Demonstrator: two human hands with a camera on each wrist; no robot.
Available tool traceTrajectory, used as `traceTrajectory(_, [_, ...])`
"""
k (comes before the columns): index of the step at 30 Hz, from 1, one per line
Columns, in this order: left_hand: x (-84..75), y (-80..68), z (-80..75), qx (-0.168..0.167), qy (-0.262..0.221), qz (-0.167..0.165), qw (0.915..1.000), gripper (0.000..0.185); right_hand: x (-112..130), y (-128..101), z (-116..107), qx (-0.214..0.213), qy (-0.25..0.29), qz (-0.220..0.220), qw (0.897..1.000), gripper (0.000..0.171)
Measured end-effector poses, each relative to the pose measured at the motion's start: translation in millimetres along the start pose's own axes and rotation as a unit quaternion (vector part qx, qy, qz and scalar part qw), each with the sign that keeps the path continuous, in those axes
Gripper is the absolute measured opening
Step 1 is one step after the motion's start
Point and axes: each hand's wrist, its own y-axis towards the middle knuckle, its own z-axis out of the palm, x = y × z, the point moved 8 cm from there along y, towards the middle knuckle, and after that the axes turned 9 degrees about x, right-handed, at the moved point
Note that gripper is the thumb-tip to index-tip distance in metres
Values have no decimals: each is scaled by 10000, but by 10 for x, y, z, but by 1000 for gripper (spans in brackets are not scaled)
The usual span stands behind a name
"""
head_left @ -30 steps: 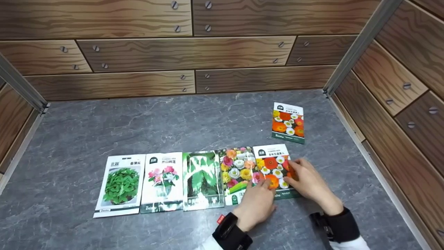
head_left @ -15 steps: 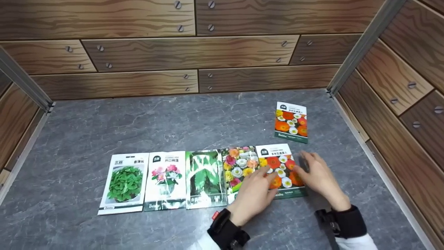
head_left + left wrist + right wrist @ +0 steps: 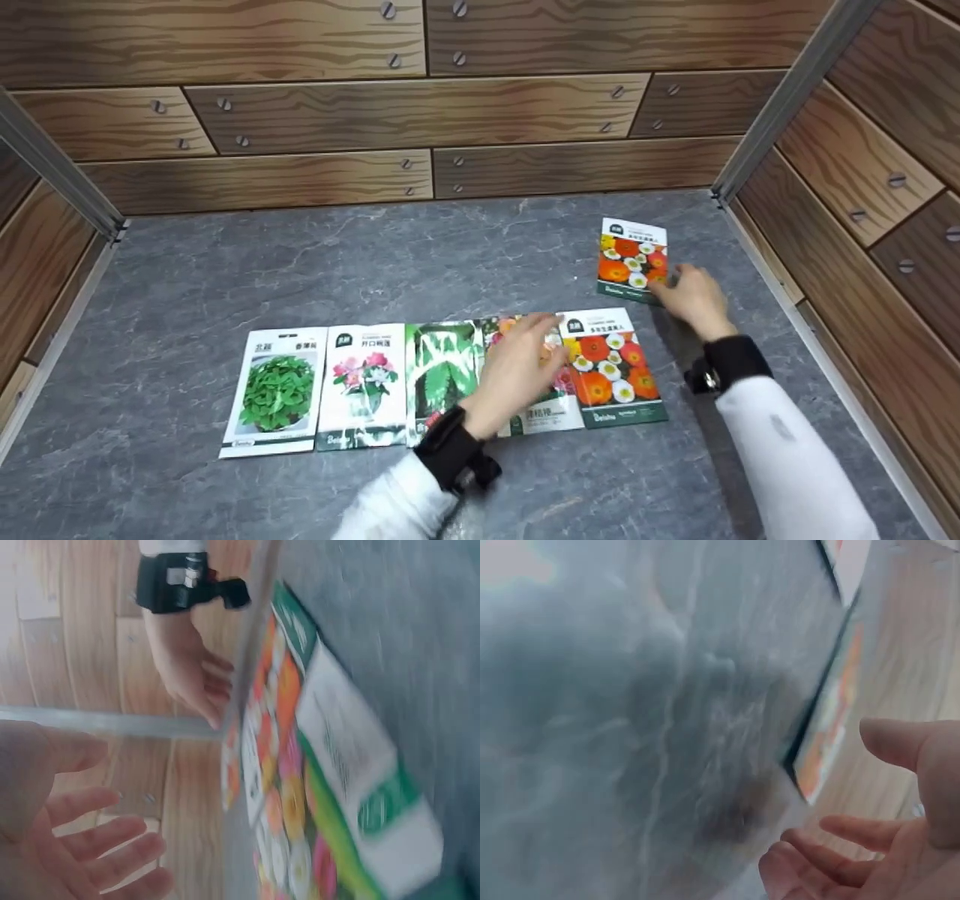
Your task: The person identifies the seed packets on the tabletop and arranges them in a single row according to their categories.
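Six paper seed packets lie on the grey marbled tabletop [image 3: 225, 270]: five edge to edge in a near row, and one lone orange-and-white poppy packet [image 3: 631, 259] far right. The right hand [image 3: 694, 298], fingers loosely spread and holding nothing, is at that lone packet's near right corner; contact cannot be confirmed. The left hand [image 3: 517, 367], relaxed and empty, hovers over the mixed-flower packet [image 3: 525, 382], hiding most of it. To its right lies a second poppy packet [image 3: 611, 367]; to its left, a dark leaf packet [image 3: 442, 375], a pink-flower packet [image 3: 361, 386] and a green-herb packet [image 3: 275, 390]. Headers carry Chinese print, too small to read. Both wrist views are motion-blurred.
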Motion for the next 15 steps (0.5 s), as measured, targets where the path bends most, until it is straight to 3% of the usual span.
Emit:
traceTrajectory(7, [423, 207, -164, -14, -223, -471, 9986, 43, 235, 178, 98, 17, -412, 169, 9990, 80])
traceTrajectory(15, [652, 408, -256, 19, -126, -854, 9963, 43, 786, 261, 307, -36, -440, -396, 9982, 71])
